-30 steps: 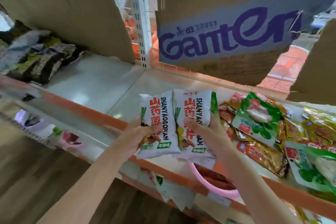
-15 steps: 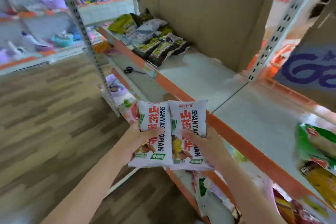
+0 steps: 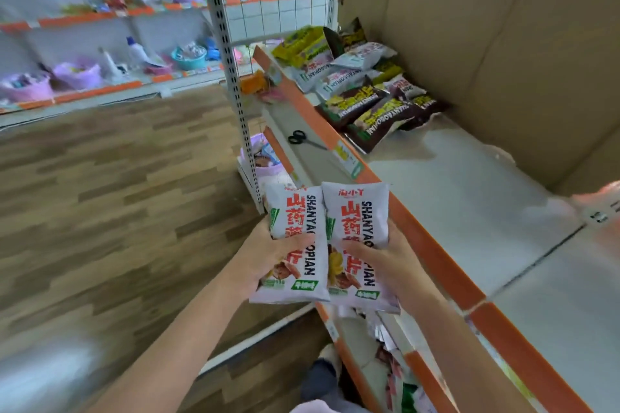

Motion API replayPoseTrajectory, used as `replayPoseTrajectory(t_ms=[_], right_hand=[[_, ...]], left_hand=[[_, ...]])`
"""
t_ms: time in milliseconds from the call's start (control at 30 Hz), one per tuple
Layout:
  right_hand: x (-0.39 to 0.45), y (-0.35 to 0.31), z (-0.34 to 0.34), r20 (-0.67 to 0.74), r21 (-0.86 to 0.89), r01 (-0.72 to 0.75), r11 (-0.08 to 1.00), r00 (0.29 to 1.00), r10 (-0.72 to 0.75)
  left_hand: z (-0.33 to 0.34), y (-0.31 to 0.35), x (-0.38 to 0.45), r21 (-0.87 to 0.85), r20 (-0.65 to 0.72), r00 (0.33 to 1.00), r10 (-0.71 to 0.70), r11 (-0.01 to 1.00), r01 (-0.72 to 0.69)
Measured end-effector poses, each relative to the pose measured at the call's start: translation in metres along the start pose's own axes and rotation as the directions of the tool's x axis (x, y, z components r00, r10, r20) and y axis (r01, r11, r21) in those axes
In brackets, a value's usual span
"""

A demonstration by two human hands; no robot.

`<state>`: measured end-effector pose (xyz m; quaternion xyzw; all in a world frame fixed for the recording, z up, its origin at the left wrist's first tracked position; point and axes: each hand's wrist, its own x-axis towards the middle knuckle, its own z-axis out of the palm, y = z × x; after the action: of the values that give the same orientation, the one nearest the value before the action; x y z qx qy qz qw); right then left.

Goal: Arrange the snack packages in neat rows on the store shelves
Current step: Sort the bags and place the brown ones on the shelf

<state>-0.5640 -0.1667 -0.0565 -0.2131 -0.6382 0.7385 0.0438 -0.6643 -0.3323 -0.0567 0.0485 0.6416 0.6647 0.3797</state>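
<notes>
**Two white snack packs held side by side off the shelf edge**

You hold two puffy white foil packs upright in front of you, out over the floor and just beside the shelf's orange front edge (image 3: 432, 255). Your left hand (image 3: 268, 258) has its grip curled round the left pack (image 3: 295, 245), thumb pressed across the front. Your right hand (image 3: 385, 258) grips the right pack (image 3: 359, 245) the same way. The two packs touch along their inner edges, the right one slightly overlapping the left. Each is a glossy pillow shape with crimped ends, red characters, black "SHANYAOBOPIAN" lettering down the side and a green label near the bottom.

The shelf (image 3: 469, 198) beside you is pale, smooth metal. At its far end lies a loose heap of snack packs (image 3: 362, 84): dark brown ones, white ones and yellow-green ones, overlapping at mixed angles. Plain brown cardboard (image 3: 486, 27) stands behind the shelf as a back wall.

Black-handled scissors (image 3: 302, 139) lie on a lower ledge. A perforated metal upright (image 3: 231, 77) rises just beyond the packs. The floor (image 3: 100, 194) is wood-patterned planks, and blurred lilac baskets (image 3: 77, 72) sit on the shelves across the aisle.
</notes>
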Motion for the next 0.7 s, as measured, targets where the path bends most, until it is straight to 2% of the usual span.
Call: replayPoseTrajectory(t_ms=[167,233,300,433,500,600,700], right_hand=[[0.07,-0.026,-0.019,0.036,-0.06,0.018,0.998,0.999,-0.016],[0.09,-0.033,-0.03,0.03,-0.021,0.041,0.999,0.999,-0.04],[0.106,-0.039,-0.045,-0.04,0.006,0.07,0.998,0.997,-0.069],[0.13,-0.05,-0.071,-0.252,-0.168,0.022,0.986,0.966,-0.064],[0.136,-0.054,-0.08,-0.32,-0.174,0.005,0.985,0.946,-0.061],[0.151,-0.061,-0.097,-0.483,-0.106,0.016,0.994,0.873,-0.065],[0.17,-0.065,-0.115,-0.688,-0.071,0.04,0.997,0.721,-0.078]], left_hand=[[0.004,0.044,0.069,0.093,0.011,1.0,-0.003,0.996,0.002],[0.01,0.056,0.099,0.132,0.02,1.0,-0.005,0.991,0.002],[0.02,0.064,0.127,0.16,0.05,0.998,-0.028,0.987,0.02],[0.043,0.079,0.171,0.227,0.151,0.986,-0.067,0.974,0.031],[0.054,0.087,0.187,0.227,0.184,0.982,-0.03,0.974,-0.012],[0.072,0.113,0.222,0.233,0.263,0.963,0.056,0.965,-0.12],[0.087,0.146,0.263,0.181,0.329,0.935,0.132,0.963,-0.2]])
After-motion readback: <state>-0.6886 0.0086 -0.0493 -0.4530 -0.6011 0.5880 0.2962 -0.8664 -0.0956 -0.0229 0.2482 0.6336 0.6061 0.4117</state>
